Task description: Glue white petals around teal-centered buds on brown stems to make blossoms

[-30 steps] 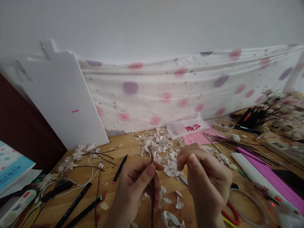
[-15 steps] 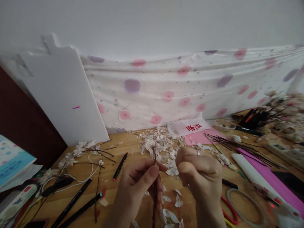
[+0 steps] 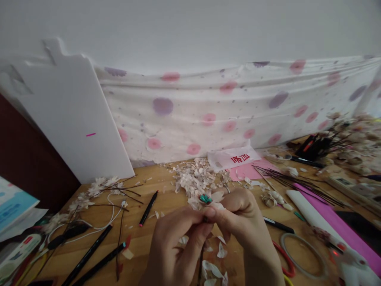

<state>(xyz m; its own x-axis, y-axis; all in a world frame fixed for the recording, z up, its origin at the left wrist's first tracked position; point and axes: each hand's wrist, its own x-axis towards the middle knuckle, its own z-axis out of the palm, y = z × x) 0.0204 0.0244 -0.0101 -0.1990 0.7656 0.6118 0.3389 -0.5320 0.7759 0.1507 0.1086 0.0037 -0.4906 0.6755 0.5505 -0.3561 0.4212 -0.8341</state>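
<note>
My left hand [image 3: 178, 234] is closed around a thin brown flower stem [image 3: 201, 258], pinching it just below the head. At the top are a teal center [image 3: 205, 198] and a few pale petals [image 3: 218, 196] spread around it. My right hand [image 3: 241, 218] meets the left, its thumb and index finger pinching a petal at the base of the flower. The fingers hide the join. Loose white petals [image 3: 212, 270] lie on the table below my hands. Behind the flower is a heap of pale petals [image 3: 193, 174].
Markers [image 3: 149, 208] and a white cable [image 3: 104, 226] lie to the left, near finished-looking flowers [image 3: 101, 186]. On the right are dark stems [image 3: 285, 178], a tape ring [image 3: 303, 254], red-handled scissors [image 3: 284, 258] and a glue gun [image 3: 348, 258]. A white foam board [image 3: 74, 119] leans at the back.
My right hand has moved left from beside the flower to its head and now pinches there. The teal center has come into sight, and the view has shifted slightly.
</note>
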